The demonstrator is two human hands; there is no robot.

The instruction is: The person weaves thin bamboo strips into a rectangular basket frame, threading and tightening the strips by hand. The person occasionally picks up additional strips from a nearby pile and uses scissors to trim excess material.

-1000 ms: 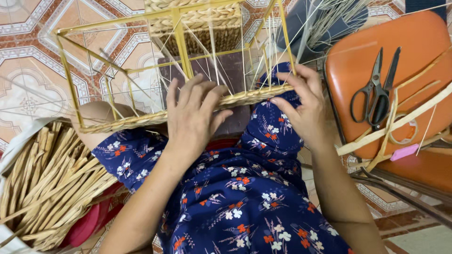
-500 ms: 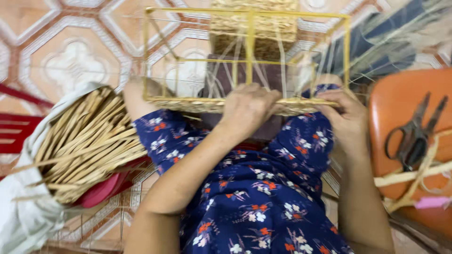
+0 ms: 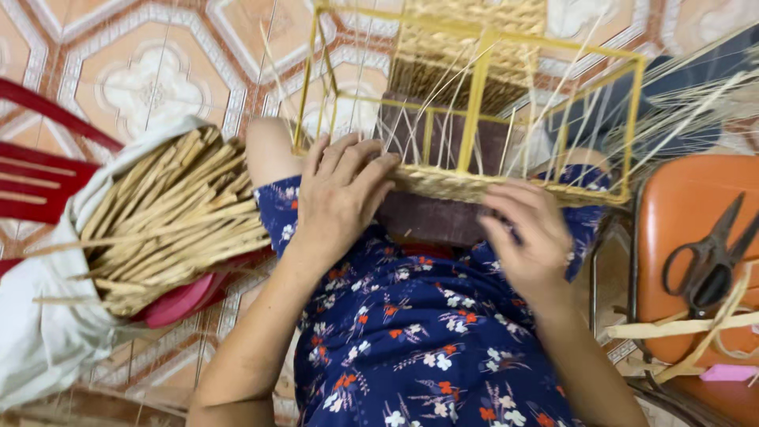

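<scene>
A yellow wire basket frame (image 3: 477,103) rests on my knees, with thin straw strands standing up inside it and a woven straw band (image 3: 474,187) along its near lower edge. My left hand (image 3: 341,198) lies flat on the left end of that band, fingers spread. My right hand (image 3: 528,237) presses on the band further right, fingers curled over the weave. Behind the frame a finished woven panel (image 3: 474,35) shows. My lap is covered by a dark blue flowered dress (image 3: 411,332).
A bundle of tan straw strips (image 3: 170,221) lies in a white cloth on a red stool at my left. At my right an orange chair (image 3: 696,213) holds black scissors (image 3: 708,257), straw strips and a small pink object (image 3: 727,372). Patterned tiles cover the floor.
The view has swung left, so the frame and chair sit further right and the straw bundle is in full sight. Both hands have stayed on the woven band, shifting slightly along it.
</scene>
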